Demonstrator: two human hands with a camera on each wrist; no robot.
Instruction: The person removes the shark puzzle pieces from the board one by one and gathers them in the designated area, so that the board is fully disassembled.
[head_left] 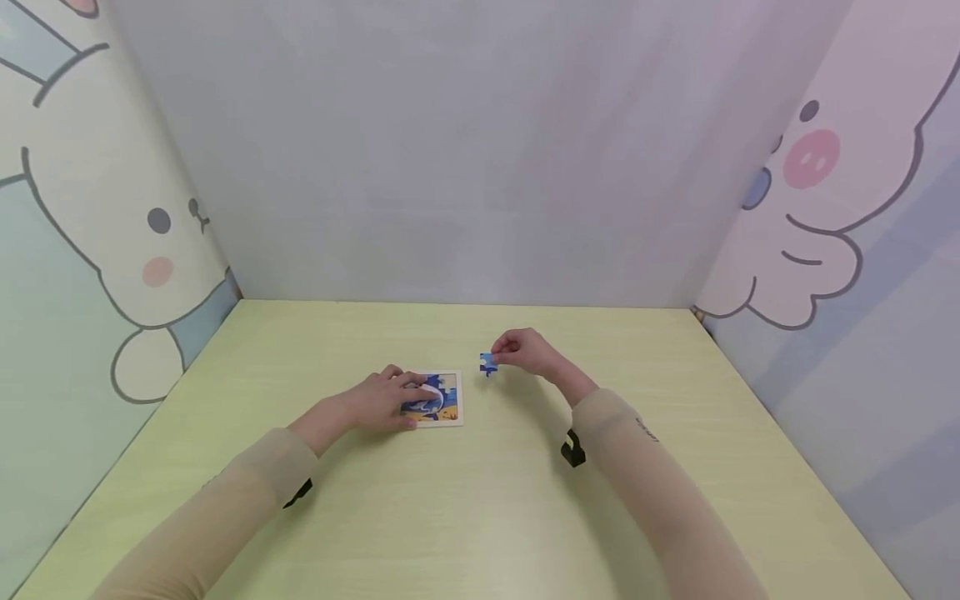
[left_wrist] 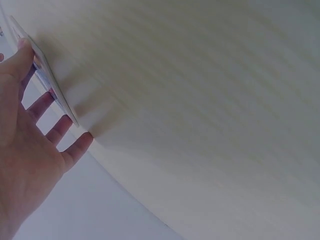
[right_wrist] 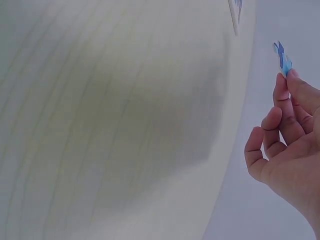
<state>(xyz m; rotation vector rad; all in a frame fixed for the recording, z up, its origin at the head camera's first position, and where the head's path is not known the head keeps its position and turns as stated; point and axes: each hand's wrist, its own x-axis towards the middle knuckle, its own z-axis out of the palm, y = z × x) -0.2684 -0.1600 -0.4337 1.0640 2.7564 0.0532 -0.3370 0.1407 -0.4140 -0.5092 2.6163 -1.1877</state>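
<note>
Right hand (head_left: 528,352) pinches 1 blue puzzle piece (head_left: 489,365) above tabletop (head_left: 480,500), just off far right corner of puzzle tray (head_left: 461,400); left hand (head_left: 378,402) nearer, fingers spread across tray's left part.

A jigsaw puzzle (head_left: 451,407), framed by a pale border and printed in blue, white and orange, is laid flat on the table (head_left: 450,517), its left part covered by the left hand (head_left: 384,402) with fingers spread. A loose piece (head_left: 487,363) in lighter and darker blue is pinched by the thumb and finger of the right hand (head_left: 527,351) and held off the table, apart from the puzzle
</note>
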